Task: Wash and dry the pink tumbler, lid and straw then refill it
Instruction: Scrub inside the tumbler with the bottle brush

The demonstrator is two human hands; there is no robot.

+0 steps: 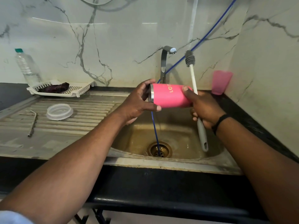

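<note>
Two hands hold the work over the sink (178,165). At the far left corner of the counter stands a bottle (27,68), with a white tray (77,91) beside it carrying a dark cloth (55,88). On the drainboard's left part lies the straw (33,122), and just right of it the lid (59,111), both well apart from the basin.

The left hand (139,101) grips the tumbler (169,97) at its steel rim, fingers curled round the mouth; the tumbler lies sideways above the basin, in front of the tap (165,62). The right hand (203,109) steadies the tumbler's base with its thumb while its fingers are curled round the brush (194,88), whose bristle head points up beside the tap. A pink cup (220,82) stands at the counter's far right corner.

My judgement: the wash step is in hand, tumbler first. No water is seen running. The next move likely calls for turning the mouth toward the brush head and feeding the bristles inside.
</note>
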